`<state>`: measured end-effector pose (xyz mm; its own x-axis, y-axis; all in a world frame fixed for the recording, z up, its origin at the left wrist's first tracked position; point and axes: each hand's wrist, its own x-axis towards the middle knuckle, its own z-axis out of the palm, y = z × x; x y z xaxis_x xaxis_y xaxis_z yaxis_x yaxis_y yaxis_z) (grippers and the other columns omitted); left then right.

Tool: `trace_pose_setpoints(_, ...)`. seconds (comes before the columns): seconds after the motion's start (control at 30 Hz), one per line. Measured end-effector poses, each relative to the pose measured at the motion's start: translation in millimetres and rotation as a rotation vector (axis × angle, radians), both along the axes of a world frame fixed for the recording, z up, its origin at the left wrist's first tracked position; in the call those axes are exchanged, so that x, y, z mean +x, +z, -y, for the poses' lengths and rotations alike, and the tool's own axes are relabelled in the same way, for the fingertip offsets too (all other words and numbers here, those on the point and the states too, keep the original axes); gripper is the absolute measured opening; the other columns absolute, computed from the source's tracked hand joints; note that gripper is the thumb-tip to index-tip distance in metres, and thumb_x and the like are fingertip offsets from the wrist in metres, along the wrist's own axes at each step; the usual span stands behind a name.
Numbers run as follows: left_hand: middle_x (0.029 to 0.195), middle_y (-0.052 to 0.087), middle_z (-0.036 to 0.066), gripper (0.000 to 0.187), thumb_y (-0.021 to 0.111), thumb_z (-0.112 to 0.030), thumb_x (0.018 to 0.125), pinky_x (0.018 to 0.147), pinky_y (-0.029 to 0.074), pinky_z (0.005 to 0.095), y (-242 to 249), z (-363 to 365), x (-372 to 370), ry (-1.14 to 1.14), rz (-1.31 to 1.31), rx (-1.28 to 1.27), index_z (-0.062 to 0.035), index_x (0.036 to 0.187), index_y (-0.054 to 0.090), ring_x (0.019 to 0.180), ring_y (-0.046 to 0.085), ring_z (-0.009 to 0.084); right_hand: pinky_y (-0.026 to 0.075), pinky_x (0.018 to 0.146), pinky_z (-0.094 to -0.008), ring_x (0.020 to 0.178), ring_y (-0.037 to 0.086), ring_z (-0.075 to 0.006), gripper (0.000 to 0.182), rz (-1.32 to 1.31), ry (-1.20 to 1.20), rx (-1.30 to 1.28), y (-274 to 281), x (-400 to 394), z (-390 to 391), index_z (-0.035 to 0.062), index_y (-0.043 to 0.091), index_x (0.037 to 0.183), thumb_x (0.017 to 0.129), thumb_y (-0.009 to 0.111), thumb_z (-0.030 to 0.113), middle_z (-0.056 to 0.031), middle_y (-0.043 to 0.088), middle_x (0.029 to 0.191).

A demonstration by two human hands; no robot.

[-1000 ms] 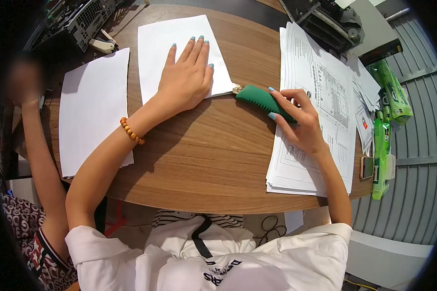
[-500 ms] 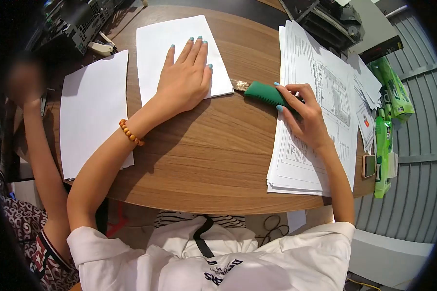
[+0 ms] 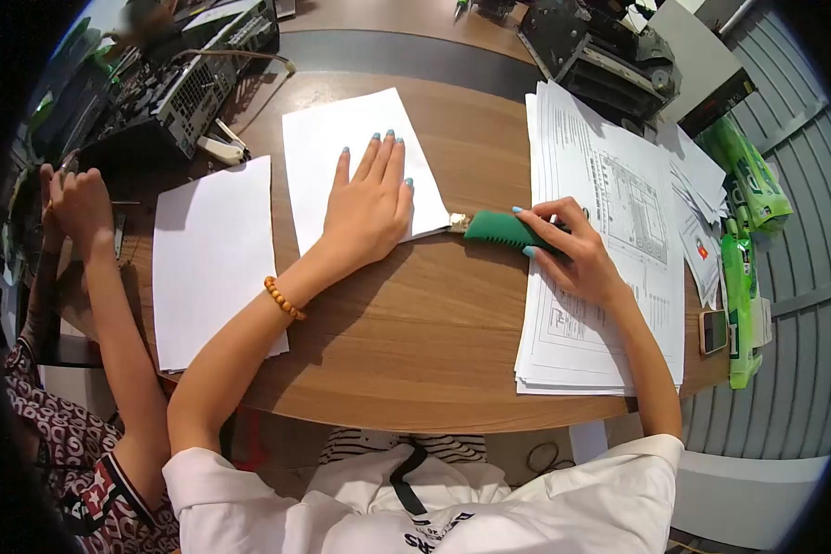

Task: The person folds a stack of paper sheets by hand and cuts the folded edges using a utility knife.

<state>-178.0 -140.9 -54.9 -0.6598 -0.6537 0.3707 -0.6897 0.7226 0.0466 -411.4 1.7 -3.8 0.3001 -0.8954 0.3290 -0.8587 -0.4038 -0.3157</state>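
Observation:
My left hand (image 3: 367, 208) lies flat on a folded-looking white paper (image 3: 319, 138), fingers stretched out and side by side. To its right, my right hand (image 3: 572, 251) grips a green-handled knife (image 3: 503, 227) by the end of the handle. The knife's short metal blade points left and meets the lower right corner of the white paper. Whether its tip is between the layers is hard to see. Beneath my right hand is a stack of printed sheets (image 3: 563, 355).
A pile of blank paper (image 3: 208, 277) lies left of my arm. Another person's hands (image 3: 81, 205) are at the far left, by an opened computer case (image 3: 194, 106). A black machine (image 3: 600, 60), green packages (image 3: 743, 175) and a phone (image 3: 714, 332) are on the right.
The view has shifted, so the desk sits lower and farther right. Less of the knife's blade shows beside the paper corner. The other person's hands now show more clearly. My left hand stays on the paper.

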Motion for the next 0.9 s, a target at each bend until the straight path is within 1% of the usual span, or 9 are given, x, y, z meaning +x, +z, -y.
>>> trace_pose_setpoints(0.1, 0.138, 0.029, 0.02, 0.05, 0.028, -0.023, 0.089, 0.105, 0.016, 0.0472, 3, -1, 2, -0.007, 0.046, -0.03, 0.0055, 0.131, 0.028, 0.13, 0.024, 0.0303, 0.048, 0.08, -0.0318, 0.088, 0.051, -0.0216, 0.042, -0.04, -0.013, -0.057, -2, 6, 0, 0.008, 0.055, 0.117, 0.075, 0.062, 0.008, -0.0107, 0.051, 0.1)
trace_pose_setpoints(0.13, 0.138, 0.029, 0.02, 0.05, 0.029, -0.023, 0.089, 0.105, 0.017, 0.0472, 2, 0, 1, -0.005, 0.053, -0.026, 0.0057, 0.131, 0.028, 0.13, 0.025, 0.0304, 0.048, 0.076, -0.031, 0.086, 0.051, -0.021, 0.041, -0.048, -0.012, -0.092, -1, 7, 0, 0.0073, 0.056, 0.115, 0.075, 0.063, 0.011, -0.0104, 0.052, 0.097)
trace_pose_setpoints(0.17, 0.138, 0.029, 0.02, 0.051, 0.03, -0.022, 0.089, 0.105, 0.017, 0.0472, 1, 0, 1, -0.003, 0.058, -0.022, 0.0059, 0.131, 0.028, 0.13, 0.025, 0.0306, 0.048, 0.076, -0.031, 0.086, 0.051, -0.021, 0.041, -0.047, -0.015, -0.097, -1, 9, 1, 0.0073, 0.056, 0.115, 0.075, 0.063, 0.011, -0.0104, 0.052, 0.097)
trace_pose_setpoints(0.27, 0.137, 0.029, 0.02, 0.051, 0.031, -0.022, 0.089, 0.104, 0.018, 0.0472, -2, 2, 0, -0.008, 0.051, -0.038, 0.0061, 0.131, 0.028, 0.13, 0.025, 0.0311, 0.046, 0.071, -0.0306, 0.083, 0.052, -0.0209, 0.041, -0.048, -0.048, -0.114, -3, 16, 5, 0.009, 0.057, 0.114, 0.074, 0.067, 0.015, -0.0088, 0.052, 0.093)
trace_pose_setpoints(0.3, 0.137, 0.029, 0.02, 0.051, 0.031, -0.022, 0.089, 0.104, 0.018, 0.0472, -1, 1, -1, -0.014, 0.054, -0.042, 0.0061, 0.131, 0.028, 0.13, 0.025, 0.0311, 0.046, 0.071, -0.0306, 0.083, 0.052, -0.0209, 0.041, -0.044, -0.054, -0.118, -3, 15, 5, 0.009, 0.057, 0.114, 0.074, 0.067, 0.015, -0.0088, 0.052, 0.093)
trace_pose_setpoints(0.37, 0.137, 0.03, 0.02, 0.05, 0.031, -0.022, 0.089, 0.104, 0.018, 0.0473, -1, 2, 0, -0.026, -0.023, 0.001, 0.0061, 0.13, 0.029, 0.13, 0.026, 0.0311, 0.046, 0.072, -0.031, 0.083, 0.052, -0.0214, 0.04, -0.032, -0.073, -0.104, -4, 15, 5, 0.0097, 0.058, 0.113, 0.075, 0.066, 0.015, -0.009, 0.052, 0.092)
trace_pose_setpoints(0.5, 0.137, 0.03, 0.019, 0.051, 0.031, -0.023, 0.089, 0.105, 0.018, 0.0471, -3, 1, 0, -0.023, -0.003, -0.009, 0.0055, 0.131, 0.029, 0.13, 0.026, 0.0308, 0.045, 0.074, -0.0315, 0.083, 0.052, -0.0223, 0.038, -0.008, -0.101, -0.107, -3, 13, 5, 0.0092, 0.058, 0.111, 0.075, 0.066, 0.014, -0.0095, 0.052, 0.092)
trace_pose_setpoints(0.77, 0.138, 0.03, 0.019, 0.052, 0.033, -0.026, 0.089, 0.105, 0.017, 0.0469, -2, 1, -1, -0.013, -0.04, 0.022, 0.0048, 0.131, 0.029, 0.13, 0.025, 0.0304, 0.045, 0.076, -0.0334, 0.09, 0.045, -0.0238, 0.035, -0.04, -0.171, -0.123, -1, 14, 6, 0.0069, 0.059, 0.109, 0.075, 0.065, 0.012, -0.0102, 0.052, 0.092)
trace_pose_setpoints(0.9, 0.138, 0.029, 0.019, 0.052, 0.032, -0.026, 0.089, 0.105, 0.016, 0.0468, 0, 0, -1, -0.009, -0.03, 0.034, 0.0047, 0.131, 0.029, 0.13, 0.025, 0.0302, 0.045, 0.076, -0.0332, 0.09, 0.046, -0.0239, 0.035, -0.044, -0.156, -0.134, -3, 15, 8, 0.0068, 0.059, 0.109, 0.075, 0.064, 0.013, -0.0103, 0.052, 0.092)
